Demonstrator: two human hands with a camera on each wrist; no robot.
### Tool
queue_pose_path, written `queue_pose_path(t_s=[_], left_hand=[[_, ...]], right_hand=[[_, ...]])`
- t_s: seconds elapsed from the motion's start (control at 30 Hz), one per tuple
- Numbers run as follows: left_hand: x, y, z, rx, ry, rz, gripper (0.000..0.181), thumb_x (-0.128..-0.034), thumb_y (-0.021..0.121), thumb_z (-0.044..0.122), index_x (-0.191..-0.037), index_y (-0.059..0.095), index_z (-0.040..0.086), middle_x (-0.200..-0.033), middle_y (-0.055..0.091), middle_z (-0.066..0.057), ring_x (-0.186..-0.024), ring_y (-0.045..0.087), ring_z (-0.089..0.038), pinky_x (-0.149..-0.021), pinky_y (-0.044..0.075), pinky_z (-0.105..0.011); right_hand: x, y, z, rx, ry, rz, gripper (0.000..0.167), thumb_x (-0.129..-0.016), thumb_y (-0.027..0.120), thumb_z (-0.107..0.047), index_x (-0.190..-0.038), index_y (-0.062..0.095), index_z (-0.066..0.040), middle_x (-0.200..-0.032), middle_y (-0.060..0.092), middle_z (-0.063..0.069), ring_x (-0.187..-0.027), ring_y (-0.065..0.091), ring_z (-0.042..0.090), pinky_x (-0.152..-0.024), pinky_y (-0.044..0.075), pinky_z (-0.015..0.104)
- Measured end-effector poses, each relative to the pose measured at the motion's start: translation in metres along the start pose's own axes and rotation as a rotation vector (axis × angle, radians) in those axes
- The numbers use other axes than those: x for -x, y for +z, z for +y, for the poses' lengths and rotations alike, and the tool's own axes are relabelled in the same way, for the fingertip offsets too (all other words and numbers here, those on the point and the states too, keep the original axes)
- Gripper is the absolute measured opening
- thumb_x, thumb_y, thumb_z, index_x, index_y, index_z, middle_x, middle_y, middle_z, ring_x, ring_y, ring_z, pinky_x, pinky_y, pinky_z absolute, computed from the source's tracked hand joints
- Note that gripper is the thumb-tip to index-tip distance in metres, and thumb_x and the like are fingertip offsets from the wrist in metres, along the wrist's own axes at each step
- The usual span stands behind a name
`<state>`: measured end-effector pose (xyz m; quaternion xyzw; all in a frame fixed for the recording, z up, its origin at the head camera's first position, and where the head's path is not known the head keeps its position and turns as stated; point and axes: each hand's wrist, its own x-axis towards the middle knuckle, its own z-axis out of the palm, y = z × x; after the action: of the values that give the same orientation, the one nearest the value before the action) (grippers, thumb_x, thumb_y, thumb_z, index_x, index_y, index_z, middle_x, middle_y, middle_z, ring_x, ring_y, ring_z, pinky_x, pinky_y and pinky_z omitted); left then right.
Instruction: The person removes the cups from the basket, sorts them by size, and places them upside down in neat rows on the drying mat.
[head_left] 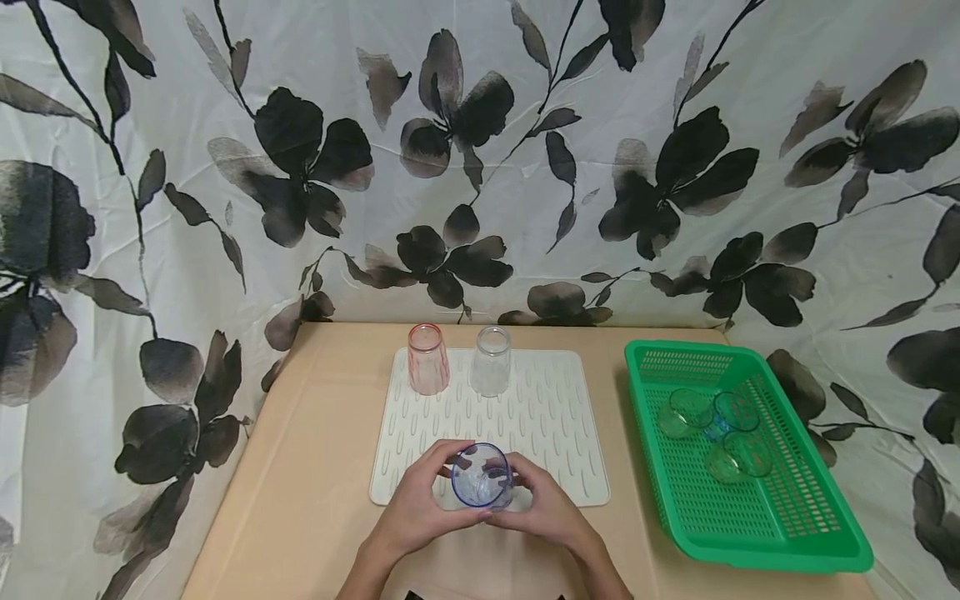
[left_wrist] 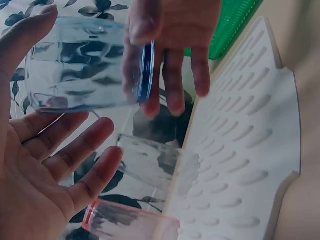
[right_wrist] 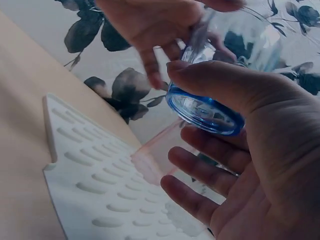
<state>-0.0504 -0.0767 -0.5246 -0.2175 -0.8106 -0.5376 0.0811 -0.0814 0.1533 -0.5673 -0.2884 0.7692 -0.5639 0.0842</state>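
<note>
A clear glass with a blue tint (head_left: 482, 477) is held between both hands above the front of a white ridged drying mat (head_left: 555, 417). My left hand (head_left: 429, 493) pinches one end between thumb and fingers. The right hand (head_left: 546, 506) grips the other end, where a thick blue base (right_wrist: 205, 112) shows in the right wrist view. On the back of the mat stand a pink glass (head_left: 428, 362) and a clear glass (head_left: 491, 364), side by side and apart.
To the right, a green plastic basket (head_left: 675, 533) holds several tinted glasses, among them a greenish glass (head_left: 678, 421) and a blue one (head_left: 731, 414). Floral cloth (head_left: 525, 200) hangs behind the tan tabletop (head_left: 300, 467).
</note>
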Motion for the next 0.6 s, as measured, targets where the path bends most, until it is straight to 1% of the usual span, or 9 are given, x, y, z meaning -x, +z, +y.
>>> queue_pose_path(t_s=[0.13,0.23,0.3,0.37,0.53,0.6], left_hand=[[0.006,-0.007,-0.006,0.018,-0.06,-0.026,0.072,-0.0748,0.09,0.038,-0.136,0.055,0.024,-0.13,0.063,0.003,-0.108,0.066,-0.019,-0.086,0.061,-0.032],[0.01,-0.011,-0.009,0.026,-0.11,-0.054,0.071,-0.0751,0.09,0.039,-0.135,0.055,0.025,-0.129,0.062,0.007,-0.109,0.065,-0.016,-0.087,0.06,-0.034],[0.012,-0.012,-0.009,0.03,-0.13,-0.073,0.072,-0.0752,0.089,0.039,-0.136,0.054,0.026,-0.129,0.061,0.008,-0.109,0.064,-0.015,-0.088,0.06,-0.035],[0.013,-0.012,-0.01,0.029,-0.153,-0.087,0.078,-0.0738,0.09,0.04,-0.14,0.051,0.029,-0.132,0.06,0.01,-0.111,0.062,-0.012,-0.089,0.059,-0.034],[0.017,-0.01,-0.012,0.012,-0.13,-0.098,0.089,-0.0698,0.093,0.039,-0.144,0.045,0.033,-0.136,0.058,0.012,-0.113,0.061,-0.009,-0.089,0.058,-0.028],[0.018,-0.01,-0.013,0.013,-0.103,-0.104,0.087,-0.07,0.093,0.039,-0.143,0.047,0.03,-0.135,0.058,0.012,-0.112,0.061,-0.009,-0.088,0.059,-0.027]], right_hand=[[0.002,-0.011,-0.003,-0.121,-0.074,0.016,0.059,-0.08,0.085,-0.01,-0.132,0.057,-0.01,-0.125,0.065,0.01,-0.111,0.061,0.008,-0.097,0.056,0.025],[0.001,-0.017,-0.008,-0.199,-0.138,0.016,0.062,-0.08,0.082,0.001,-0.134,0.054,-0.004,-0.125,0.063,0.016,-0.11,0.061,0.009,-0.098,0.056,0.025],[0.0,-0.019,-0.013,-0.223,-0.168,0.018,0.062,-0.08,0.08,0.004,-0.135,0.053,-0.002,-0.126,0.062,0.018,-0.111,0.061,0.012,-0.099,0.056,0.027],[-0.002,-0.019,-0.017,-0.231,-0.199,0.018,0.063,-0.079,0.079,0.006,-0.135,0.052,-0.001,-0.127,0.061,0.019,-0.112,0.061,0.015,-0.098,0.056,0.029],[-0.006,-0.017,-0.027,-0.243,-0.268,0.018,0.064,-0.078,0.079,0.007,-0.135,0.051,0.003,-0.128,0.059,0.022,-0.118,0.059,0.016,-0.102,0.054,0.026],[-0.008,-0.016,-0.03,-0.244,-0.297,0.018,0.065,-0.077,0.079,0.008,-0.135,0.05,0.004,-0.129,0.059,0.022,-0.121,0.058,0.016,-0.105,0.052,0.026]])
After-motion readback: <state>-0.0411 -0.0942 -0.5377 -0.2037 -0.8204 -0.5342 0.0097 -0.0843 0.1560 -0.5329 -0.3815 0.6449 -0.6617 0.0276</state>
